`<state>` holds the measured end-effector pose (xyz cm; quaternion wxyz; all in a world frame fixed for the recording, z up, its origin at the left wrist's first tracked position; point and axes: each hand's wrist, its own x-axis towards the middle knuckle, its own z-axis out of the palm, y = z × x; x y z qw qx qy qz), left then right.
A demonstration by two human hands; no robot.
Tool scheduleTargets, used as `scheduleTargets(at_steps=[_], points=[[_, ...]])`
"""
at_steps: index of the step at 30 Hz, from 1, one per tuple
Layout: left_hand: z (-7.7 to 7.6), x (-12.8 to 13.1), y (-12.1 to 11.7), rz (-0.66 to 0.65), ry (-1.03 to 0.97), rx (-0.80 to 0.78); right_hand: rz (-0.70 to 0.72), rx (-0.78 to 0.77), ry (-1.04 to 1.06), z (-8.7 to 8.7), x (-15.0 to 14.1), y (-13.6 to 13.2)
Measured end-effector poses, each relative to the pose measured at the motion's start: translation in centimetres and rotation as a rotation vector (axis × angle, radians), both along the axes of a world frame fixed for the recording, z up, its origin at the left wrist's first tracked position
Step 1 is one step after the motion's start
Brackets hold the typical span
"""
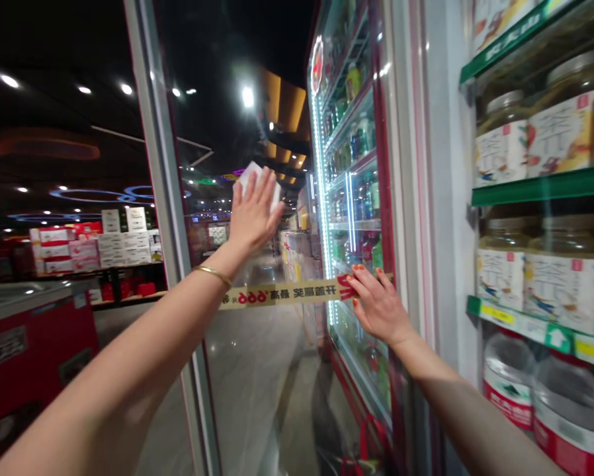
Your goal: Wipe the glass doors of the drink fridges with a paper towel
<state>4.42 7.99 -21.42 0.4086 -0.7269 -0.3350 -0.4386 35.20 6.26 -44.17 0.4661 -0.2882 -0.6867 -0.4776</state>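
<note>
An open glass fridge door (257, 344) stands in front of me, with a yellow and red sticker strip (282, 293) across it. My left hand (253, 213) presses a white cloth (255, 180) flat against the glass above the strip, fingers spread over it. A thin gold bangle sits on that wrist. My right hand (379, 305), nails painted orange, lies flat with fingers stretched out on the door's right side, touching the strip's red end.
The door's metal frame (164, 198) runs down at left. To the right, green shelves (540, 186) carry large jars and water bottles (565, 410). Lit drink coolers (349, 178) line the aisle beyond. A red freezer chest (34, 344) and stacked boxes sit at left.
</note>
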Motion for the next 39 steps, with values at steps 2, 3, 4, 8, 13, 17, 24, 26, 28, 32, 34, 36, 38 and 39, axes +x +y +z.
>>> scheduleTargets(at_steps=[2, 3, 4, 8, 13, 17, 24, 26, 28, 32, 34, 36, 38, 39], points=[[-1.7, 2.1, 0.3, 0.027, -0.084, 0.004, 0.022, 0.017, 0.049, -0.2, 0.2, 0.2], [-4.1, 3.3, 0.1, 0.017, 0.018, -0.003, 0.037, 0.031, 0.079, -0.2, 0.2, 0.3], [-7.3, 4.5, -0.5, -0.023, 0.265, -0.001, 0.052, 0.047, 0.11, -0.3, 0.2, 0.3], [-18.9, 5.5, -2.9, -0.208, 0.927, 0.072, 0.081, 0.095, 0.178, -0.4, 0.2, 0.2], [-9.7, 2.7, -1.4, -0.195, 0.976, 0.118, 0.047, 0.133, 0.163, -0.4, 0.1, 0.4], [3.1, 4.5, 0.1, -0.027, 0.165, 0.078, 0.043, 0.15, 0.201, -0.6, 0.1, 0.6], [-12.1, 12.6, -1.8, -0.079, 0.553, 0.063, 0.039, 0.152, 0.247, -0.8, 0.6, 0.1], [-19.2, 12.3, -3.1, -0.107, 0.734, 0.053, 0.042, 0.141, 0.247, -0.8, 0.7, -0.1], [-23.4, 9.9, -4.0, -0.125, 0.861, 0.05, 0.042, 0.136, 0.226, -0.7, 0.7, -0.4], [-21.3, 1.8, -3.8, -0.156, 0.955, 0.105, 0.009, 0.133, 0.146, -0.3, 0.2, -0.8], [-15.8, -2.3, -3.3, -0.126, 0.844, 0.132, -0.035, 0.102, 0.076, -0.1, -0.1, -0.9], [-9.0, -5.9, -3.1, -0.06, 0.616, 0.145, -0.076, 0.056, 0.023, 0.0, -0.2, -1.1], [-2.8, -8.6, -3.1, 0.03, 0.25, 0.144, -0.09, 0.02, 0.011, 0.0, -0.2, -1.4], [-0.5, -9.5, -3.0, 0.075, 0.086, 0.129, -0.085, 0.009, 0.018, 0.0, -0.1, -1.5]])
